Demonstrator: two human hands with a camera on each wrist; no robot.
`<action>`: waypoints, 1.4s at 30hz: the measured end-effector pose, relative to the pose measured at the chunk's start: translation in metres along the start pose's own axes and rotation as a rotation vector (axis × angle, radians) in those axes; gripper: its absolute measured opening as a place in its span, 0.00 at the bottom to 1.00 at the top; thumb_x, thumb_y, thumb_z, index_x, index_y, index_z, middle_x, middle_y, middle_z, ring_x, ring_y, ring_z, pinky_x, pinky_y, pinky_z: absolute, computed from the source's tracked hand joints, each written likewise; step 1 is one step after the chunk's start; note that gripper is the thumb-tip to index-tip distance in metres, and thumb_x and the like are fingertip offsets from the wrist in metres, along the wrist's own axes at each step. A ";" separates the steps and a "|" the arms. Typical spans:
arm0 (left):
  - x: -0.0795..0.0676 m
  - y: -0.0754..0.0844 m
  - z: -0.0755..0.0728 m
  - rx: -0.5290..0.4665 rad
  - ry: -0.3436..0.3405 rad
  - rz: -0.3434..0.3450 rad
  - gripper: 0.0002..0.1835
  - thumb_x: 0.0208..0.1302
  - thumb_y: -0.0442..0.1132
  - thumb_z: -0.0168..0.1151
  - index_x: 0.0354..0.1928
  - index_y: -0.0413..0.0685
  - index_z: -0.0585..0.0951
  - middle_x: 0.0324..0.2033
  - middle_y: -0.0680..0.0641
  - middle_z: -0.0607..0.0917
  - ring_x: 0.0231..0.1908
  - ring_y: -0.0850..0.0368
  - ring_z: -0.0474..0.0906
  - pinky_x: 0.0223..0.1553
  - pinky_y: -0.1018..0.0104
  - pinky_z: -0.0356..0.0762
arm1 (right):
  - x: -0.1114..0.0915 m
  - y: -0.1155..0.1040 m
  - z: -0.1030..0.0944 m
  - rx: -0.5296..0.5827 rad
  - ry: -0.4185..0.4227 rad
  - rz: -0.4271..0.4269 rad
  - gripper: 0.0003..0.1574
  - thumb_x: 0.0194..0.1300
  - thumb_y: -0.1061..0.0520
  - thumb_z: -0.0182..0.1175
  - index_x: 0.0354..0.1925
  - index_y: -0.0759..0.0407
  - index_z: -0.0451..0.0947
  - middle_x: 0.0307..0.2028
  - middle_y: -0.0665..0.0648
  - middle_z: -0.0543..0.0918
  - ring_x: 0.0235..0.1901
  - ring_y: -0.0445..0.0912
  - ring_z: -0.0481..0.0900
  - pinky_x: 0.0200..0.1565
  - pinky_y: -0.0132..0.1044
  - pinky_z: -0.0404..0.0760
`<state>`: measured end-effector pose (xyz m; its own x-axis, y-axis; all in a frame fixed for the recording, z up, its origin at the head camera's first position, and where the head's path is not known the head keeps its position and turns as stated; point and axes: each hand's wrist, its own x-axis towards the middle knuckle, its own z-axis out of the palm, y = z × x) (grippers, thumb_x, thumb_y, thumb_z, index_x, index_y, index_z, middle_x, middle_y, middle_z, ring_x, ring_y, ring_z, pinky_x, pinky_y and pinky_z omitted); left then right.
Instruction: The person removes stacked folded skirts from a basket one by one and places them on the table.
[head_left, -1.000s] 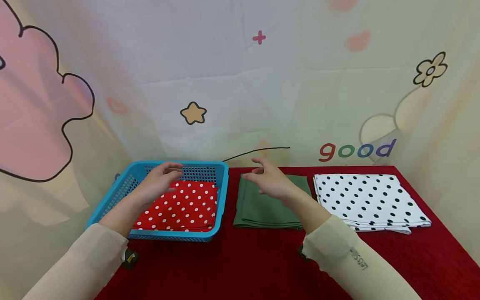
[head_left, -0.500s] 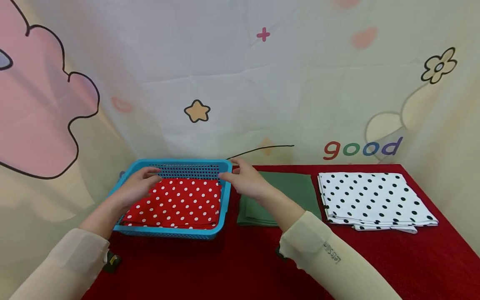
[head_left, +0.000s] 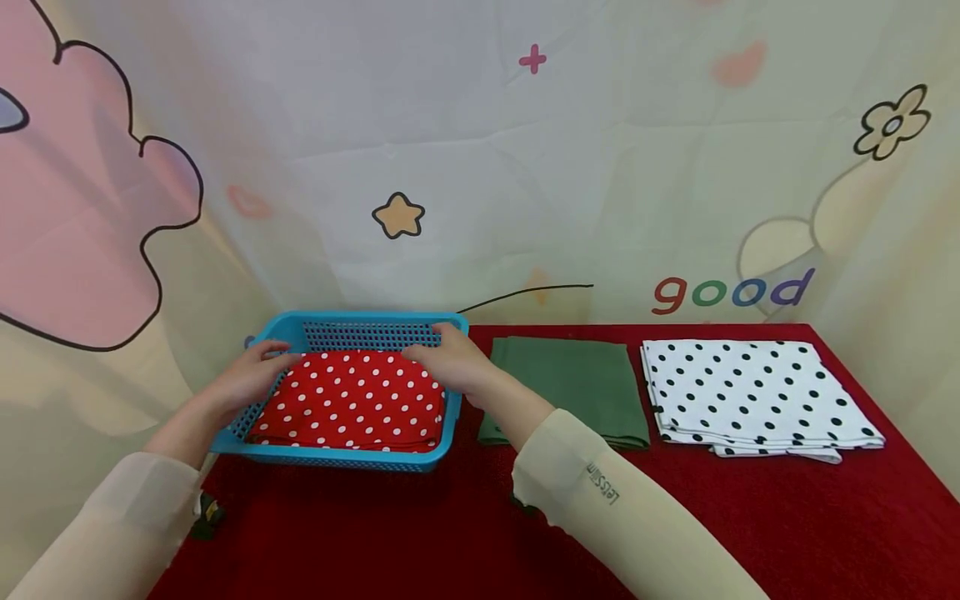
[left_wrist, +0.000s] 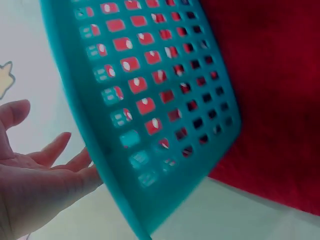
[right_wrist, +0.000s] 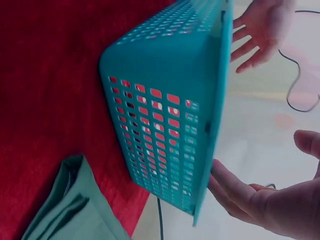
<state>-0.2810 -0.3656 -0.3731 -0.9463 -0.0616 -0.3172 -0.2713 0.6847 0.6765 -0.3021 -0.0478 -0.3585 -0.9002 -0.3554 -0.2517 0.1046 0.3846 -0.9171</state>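
A blue plastic basket [head_left: 337, 455] with perforated walls stands at the left of the table. Inside it lies a folded red cloth with white dots [head_left: 352, 400]. My left hand [head_left: 247, 379] is at the basket's left side, fingers loosely extended and nothing in them. In the left wrist view, that hand [left_wrist: 47, 175] is by the rim. My right hand [head_left: 456, 360] is over the right rim, thumb and fingers apart and holding nothing. The right wrist view has its fingers [right_wrist: 235, 187] beside the rim; whether they touch it, I cannot tell.
Right of the basket lies a folded green cloth [head_left: 566, 379], partly behind my right forearm. Farther right is a folded white cloth with black dots [head_left: 750, 396]. A red cover [head_left: 420, 533] spreads over the table. A printed curtain [head_left: 525, 192] hangs behind.
My right hand has moved left from above the green cloth to the basket's right rim. My left hand has shifted left and down to the basket's left side. Neither has taken hold of anything.
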 end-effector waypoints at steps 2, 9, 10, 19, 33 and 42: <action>0.001 -0.004 -0.002 0.029 -0.003 -0.014 0.46 0.78 0.61 0.47 0.81 0.38 0.46 0.77 0.25 0.52 0.74 0.24 0.53 0.65 0.33 0.74 | 0.004 -0.002 0.007 0.005 0.003 0.016 0.52 0.70 0.44 0.63 0.80 0.60 0.52 0.67 0.64 0.72 0.65 0.57 0.74 0.56 0.54 0.86; 0.006 -0.016 -0.002 0.059 -0.046 -0.038 0.47 0.78 0.61 0.49 0.80 0.34 0.47 0.74 0.24 0.55 0.72 0.24 0.54 0.61 0.37 0.79 | 0.017 -0.005 0.035 -0.025 0.033 0.081 0.43 0.70 0.47 0.63 0.73 0.65 0.60 0.60 0.63 0.77 0.59 0.54 0.78 0.53 0.52 0.87; 0.007 -0.018 -0.002 0.053 -0.057 -0.045 0.47 0.78 0.61 0.48 0.80 0.33 0.46 0.74 0.24 0.56 0.72 0.24 0.55 0.61 0.38 0.79 | 0.019 -0.005 0.039 -0.029 0.039 0.093 0.42 0.70 0.48 0.63 0.72 0.65 0.61 0.59 0.63 0.77 0.59 0.55 0.78 0.54 0.53 0.87; 0.012 -0.021 0.003 0.059 -0.122 -0.123 0.57 0.72 0.68 0.53 0.80 0.34 0.41 0.74 0.24 0.54 0.72 0.24 0.53 0.58 0.40 0.82 | 0.033 0.005 0.063 -0.082 0.084 0.204 0.48 0.67 0.43 0.67 0.74 0.64 0.61 0.63 0.64 0.74 0.66 0.58 0.71 0.60 0.58 0.82; 0.025 -0.025 0.025 0.092 -0.103 -0.196 0.61 0.68 0.70 0.56 0.78 0.27 0.42 0.69 0.24 0.59 0.68 0.26 0.59 0.54 0.45 0.85 | 0.042 0.017 0.076 -0.043 0.112 0.276 0.55 0.65 0.42 0.69 0.77 0.64 0.56 0.64 0.65 0.72 0.65 0.58 0.70 0.57 0.54 0.86; 0.032 -0.025 0.030 0.148 -0.125 -0.200 0.62 0.69 0.71 0.54 0.77 0.24 0.41 0.69 0.21 0.57 0.69 0.24 0.57 0.61 0.40 0.80 | 0.045 0.017 0.078 -0.068 0.131 0.297 0.53 0.65 0.42 0.69 0.76 0.64 0.58 0.62 0.64 0.74 0.64 0.57 0.71 0.59 0.54 0.84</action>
<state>-0.2990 -0.3629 -0.4201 -0.8449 -0.1225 -0.5207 -0.4135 0.7670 0.4906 -0.3076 -0.1241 -0.4092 -0.8816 -0.1086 -0.4594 0.3463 0.5126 -0.7857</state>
